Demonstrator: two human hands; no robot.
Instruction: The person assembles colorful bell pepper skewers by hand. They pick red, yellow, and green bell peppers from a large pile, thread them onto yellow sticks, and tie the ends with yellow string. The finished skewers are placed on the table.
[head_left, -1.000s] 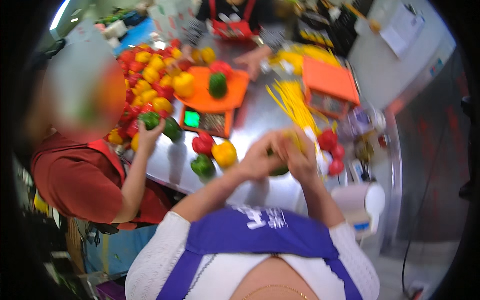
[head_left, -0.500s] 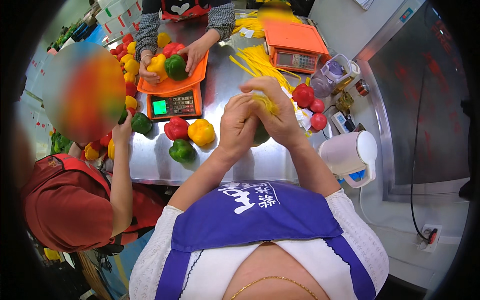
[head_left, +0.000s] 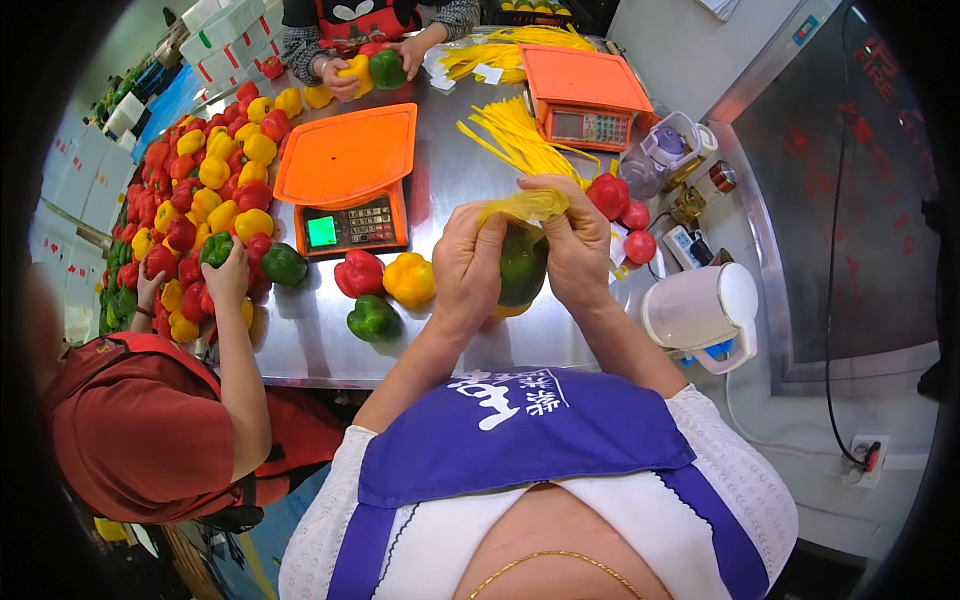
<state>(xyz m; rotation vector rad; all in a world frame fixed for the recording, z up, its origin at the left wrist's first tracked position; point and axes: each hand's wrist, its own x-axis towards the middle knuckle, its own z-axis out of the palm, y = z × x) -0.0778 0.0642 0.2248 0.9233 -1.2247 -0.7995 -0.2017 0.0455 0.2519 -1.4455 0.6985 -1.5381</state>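
Note:
Between my two hands hangs a yellow mesh bag [head_left: 526, 205], its top bunched and stretched across my fingers. My left hand [head_left: 466, 262] is closed on the left side of its mouth, and my right hand [head_left: 582, 255] grips the right side. Inside the bag a dark green bell pepper [head_left: 522, 268] shows through the net; a bit of yellow or orange is visible below it. Left of my left hand lie a red bell pepper [head_left: 359, 273], a yellow bell pepper [head_left: 409, 279] and a green bell pepper [head_left: 374, 318] on the metal table [head_left: 310, 350].
An orange scale [head_left: 345, 155] stands beyond the loose peppers; another scale [head_left: 585, 80] stands far right. Yellow mesh bags [head_left: 510, 135] lie between. Red peppers [head_left: 607, 196] and a white jug [head_left: 697, 305] are right. Two co-workers handle peppers, one beside a large heap [head_left: 215, 170].
My hands have drawn apart from their clasp, uncovering the bag's top and the green pepper. Across the table, a co-worker has lifted peppers off the scale and moved them back.

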